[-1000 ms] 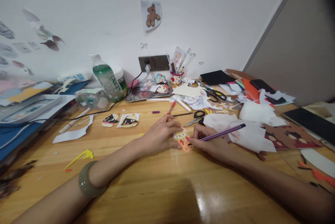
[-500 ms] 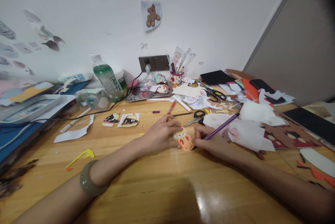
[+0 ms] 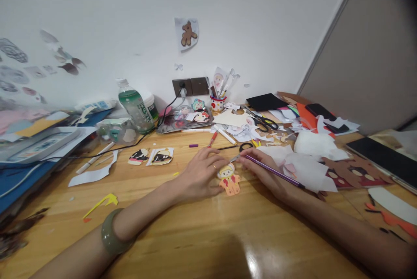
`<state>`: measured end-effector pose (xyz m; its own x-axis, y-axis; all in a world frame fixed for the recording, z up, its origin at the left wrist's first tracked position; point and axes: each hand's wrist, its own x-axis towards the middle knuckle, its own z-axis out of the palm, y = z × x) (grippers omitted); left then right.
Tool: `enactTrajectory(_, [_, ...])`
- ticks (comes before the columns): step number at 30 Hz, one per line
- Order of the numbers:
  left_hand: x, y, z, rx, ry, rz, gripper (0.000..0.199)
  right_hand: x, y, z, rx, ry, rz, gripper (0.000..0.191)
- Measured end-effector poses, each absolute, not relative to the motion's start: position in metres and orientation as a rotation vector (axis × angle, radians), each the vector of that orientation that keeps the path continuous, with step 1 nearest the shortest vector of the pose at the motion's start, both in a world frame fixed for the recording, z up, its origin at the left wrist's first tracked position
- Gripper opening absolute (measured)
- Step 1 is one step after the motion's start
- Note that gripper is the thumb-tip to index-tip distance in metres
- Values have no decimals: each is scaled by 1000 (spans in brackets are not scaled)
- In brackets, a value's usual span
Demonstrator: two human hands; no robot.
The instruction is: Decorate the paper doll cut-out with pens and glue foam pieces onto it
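A small paper figure with yellow hair and an orange outfit (image 3: pixel 229 183) lies flat on the wooden table (image 3: pixel 182 231). My left hand (image 3: pixel 201 174) rests at its left edge, fingers spread and touching it, with nothing gripped. On the figure's right side, my right hand (image 3: pixel 263 170) pinches a purple pen (image 3: pixel 273 170), which slants down to the right across the hand. Black-handled scissors (image 3: pixel 245 147) lie just beyond my right fingertips, and a red pen (image 3: pixel 213 139) lies above my left hand.
A green-labelled bottle (image 3: pixel 135 107), a metal tray (image 3: pixel 166 126) and a pen cup (image 3: pixel 217 103) stand near the wall. Two penguin-like cutouts (image 3: pixel 161 156) lie left of centre. Paper scraps, white tissue (image 3: pixel 317 145) and a black tablet (image 3: pixel 381 157) fill the right side.
My right hand has lifted from the figure's lower right edge and moved up, and the purple pen has swung from pointing up-right to down-right. The view has tilted slightly upward.
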<state>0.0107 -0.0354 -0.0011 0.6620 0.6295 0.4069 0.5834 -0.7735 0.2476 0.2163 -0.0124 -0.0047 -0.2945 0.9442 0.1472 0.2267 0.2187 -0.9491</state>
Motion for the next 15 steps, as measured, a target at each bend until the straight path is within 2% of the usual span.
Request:
enactTrajectory(8, [15, -35, -2, 2873, 1041, 778, 51, 212, -10, 3, -1022, -1786, 1313, 14])
enactTrajectory(12, [15, -35, 1, 2739, 1086, 871, 51, 216, -5, 4, -1047, -1681, 1194, 12])
enactTrajectory(15, [14, -34, -1, 2464, 1204, 960, 44, 218, -3, 8, -1128, -1575, 1087, 14])
